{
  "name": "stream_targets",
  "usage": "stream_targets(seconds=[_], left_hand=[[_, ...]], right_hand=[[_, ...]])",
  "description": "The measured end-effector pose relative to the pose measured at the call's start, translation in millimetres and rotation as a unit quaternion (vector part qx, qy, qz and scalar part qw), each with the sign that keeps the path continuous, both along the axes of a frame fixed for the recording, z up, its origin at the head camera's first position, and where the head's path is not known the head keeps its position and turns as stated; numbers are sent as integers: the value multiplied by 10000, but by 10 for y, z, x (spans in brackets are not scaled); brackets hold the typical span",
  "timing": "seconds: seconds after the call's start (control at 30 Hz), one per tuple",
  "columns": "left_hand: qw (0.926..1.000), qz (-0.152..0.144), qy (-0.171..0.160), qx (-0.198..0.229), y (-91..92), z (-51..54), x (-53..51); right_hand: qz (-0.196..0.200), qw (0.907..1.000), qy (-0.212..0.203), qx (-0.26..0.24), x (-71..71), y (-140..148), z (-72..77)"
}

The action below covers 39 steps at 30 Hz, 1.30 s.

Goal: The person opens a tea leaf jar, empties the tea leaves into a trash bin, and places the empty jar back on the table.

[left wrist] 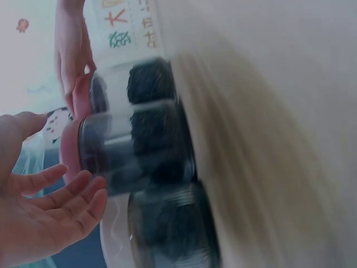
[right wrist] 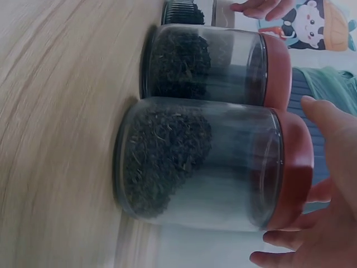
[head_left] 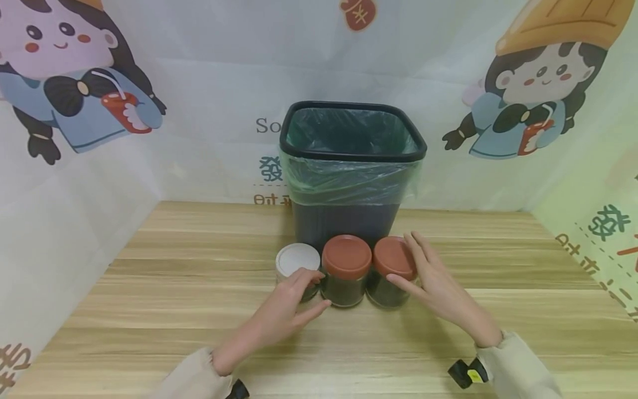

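Note:
Three glass jars of dark, leafy contents stand side by side: one with a white lid (head_left: 298, 259), a middle one with a red-brown lid (head_left: 346, 255), and a right one with a similar lid (head_left: 391, 256). The left hand (head_left: 284, 310) reaches over the front of the white-lidded jar, its fingertips near the middle jar (left wrist: 134, 148), fingers loosely bent and apart. At the right jar (right wrist: 167, 162), the right hand (head_left: 443, 285) has its fingers along the lid's right side and its thumb extended in front. Whether that hand touches the lid is unclear.
A dark bin (head_left: 344, 221) with a green liner stands directly behind the jars. The jars and bin are on a wood-grain table (head_left: 199, 288). Printed sheets (head_left: 214, 111) with cartoon figures enclose the table's back and sides.

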State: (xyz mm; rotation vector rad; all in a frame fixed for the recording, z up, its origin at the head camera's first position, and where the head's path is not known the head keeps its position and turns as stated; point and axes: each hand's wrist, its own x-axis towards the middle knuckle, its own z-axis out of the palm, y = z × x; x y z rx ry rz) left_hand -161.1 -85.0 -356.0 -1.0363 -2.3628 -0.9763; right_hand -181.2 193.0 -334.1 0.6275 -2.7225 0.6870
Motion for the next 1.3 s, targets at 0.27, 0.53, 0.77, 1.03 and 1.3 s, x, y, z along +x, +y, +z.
stream_targets(seconds=[0.27,0.53,0.77,1.03,1.3], left_hand=[[9965,-330,-735,-225,142,-70,-23],[9847,-621,-1564,-445,243,-70,-73],[9770,-867,-1851,-603,276,-73,-92],[9755,-1030,-1811,-703,281,-47,-102],[9754,-1113,-1785,-659,271,-57,-114]], right_hand=[[174,9996,180,-139,-53,-49,-76],[97,9992,176,-342,-67,-65,-96],[-54,9994,128,-329,-55,-65,-77],[66,9993,141,-333,-16,-61,-65],[322,9987,229,-328,58,-64,-88]])
